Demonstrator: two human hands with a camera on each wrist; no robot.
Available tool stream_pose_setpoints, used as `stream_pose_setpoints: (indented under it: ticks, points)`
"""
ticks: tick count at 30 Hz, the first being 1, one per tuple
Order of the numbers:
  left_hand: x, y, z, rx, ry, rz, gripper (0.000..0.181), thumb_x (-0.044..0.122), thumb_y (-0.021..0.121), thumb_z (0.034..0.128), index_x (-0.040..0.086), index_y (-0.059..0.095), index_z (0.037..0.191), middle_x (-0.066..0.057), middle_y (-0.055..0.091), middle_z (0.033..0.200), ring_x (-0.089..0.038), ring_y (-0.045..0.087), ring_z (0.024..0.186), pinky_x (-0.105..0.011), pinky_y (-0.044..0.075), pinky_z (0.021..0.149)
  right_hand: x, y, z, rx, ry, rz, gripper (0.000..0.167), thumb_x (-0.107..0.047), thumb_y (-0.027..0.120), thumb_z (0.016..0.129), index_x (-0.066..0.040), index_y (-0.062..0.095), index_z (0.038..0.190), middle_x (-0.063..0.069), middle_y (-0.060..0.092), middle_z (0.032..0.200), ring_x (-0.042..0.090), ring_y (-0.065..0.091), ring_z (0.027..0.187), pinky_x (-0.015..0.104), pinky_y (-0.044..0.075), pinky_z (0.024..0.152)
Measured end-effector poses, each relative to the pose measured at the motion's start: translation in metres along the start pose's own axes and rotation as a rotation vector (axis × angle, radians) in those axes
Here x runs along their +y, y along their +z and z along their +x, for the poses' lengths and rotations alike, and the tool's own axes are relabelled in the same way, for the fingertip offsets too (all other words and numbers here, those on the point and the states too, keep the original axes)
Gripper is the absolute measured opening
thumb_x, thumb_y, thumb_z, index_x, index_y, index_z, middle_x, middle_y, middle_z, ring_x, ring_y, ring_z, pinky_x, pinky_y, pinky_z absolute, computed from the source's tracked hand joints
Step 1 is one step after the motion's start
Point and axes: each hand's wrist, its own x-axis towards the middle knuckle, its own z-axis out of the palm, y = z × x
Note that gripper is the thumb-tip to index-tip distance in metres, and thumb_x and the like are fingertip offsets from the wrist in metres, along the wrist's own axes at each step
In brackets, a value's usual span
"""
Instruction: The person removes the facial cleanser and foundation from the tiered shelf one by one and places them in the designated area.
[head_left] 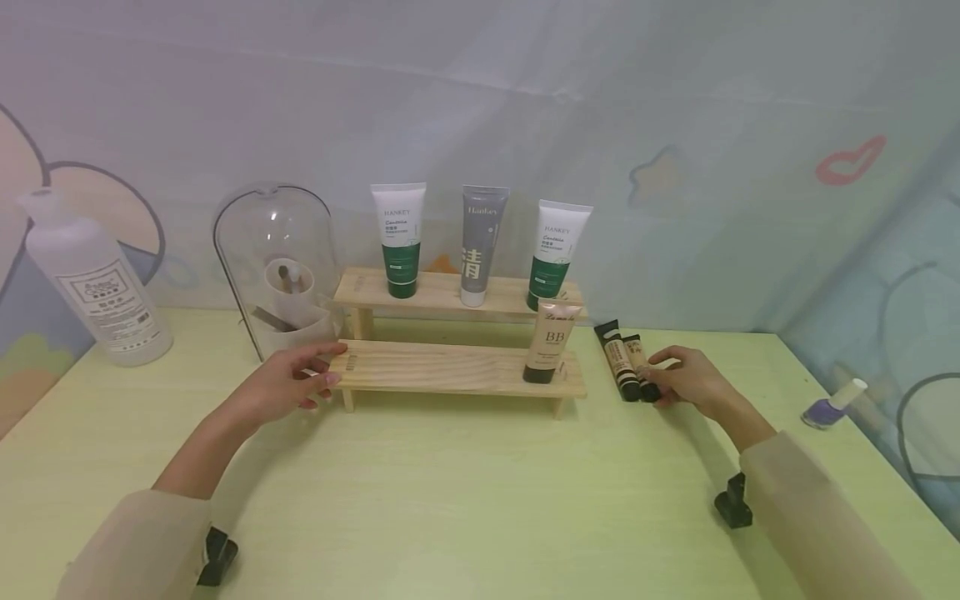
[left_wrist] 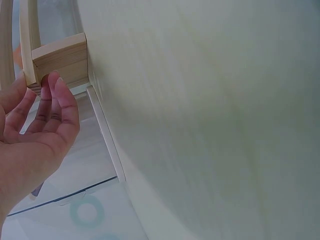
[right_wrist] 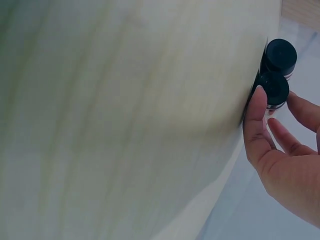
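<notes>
Tube (head_left: 636, 352): beside a larger tube (head_left: 618, 357) near the table (head_left: 450, 500)'s back edge; my right hand (head_left: 688, 379) pinches its cap end (right_wrist: 275, 90), likely for purchase.
Rack (head_left: 438, 286): my left hand (head_left: 285, 383), well apart, grips the lower board (head_left: 427, 367)'s left end, presumably steadying it.
BB tube (head_left: 553, 335): that board's right end, cap-down, probably for balance.

You can pass along the near tabletop (head_left: 450, 492); the wooden stand (head_left: 435, 367) and clear dome (head_left: 296, 218) block you farther back.

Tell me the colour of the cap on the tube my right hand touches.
The cap is black, showing best in the right wrist view.
</notes>
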Motion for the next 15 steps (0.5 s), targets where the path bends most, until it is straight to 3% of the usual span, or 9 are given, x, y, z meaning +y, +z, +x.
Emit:
stream_pose_setpoints:
  ticks: [15]
  points:
    - [-0.0003, 0.0, -0.0002, 0.001, -0.001, 0.005, 0.048, 0.01, 0.054, 0.0926, -0.003, 0.037, 0.136, -0.02, 0.051, 0.105, -0.028, 0.057, 0.087, -0.035, 0.05, 0.07, 0.0038, -0.0037, -0.0025, 0.001, 0.011, -0.019, 0.051, -0.016, 0.056, 0.092, 0.011, 0.033, 0.128, 0.009, 0.05, 0.079, 0.014, 0.051, 0.062, 0.032, 0.052, 0.065]
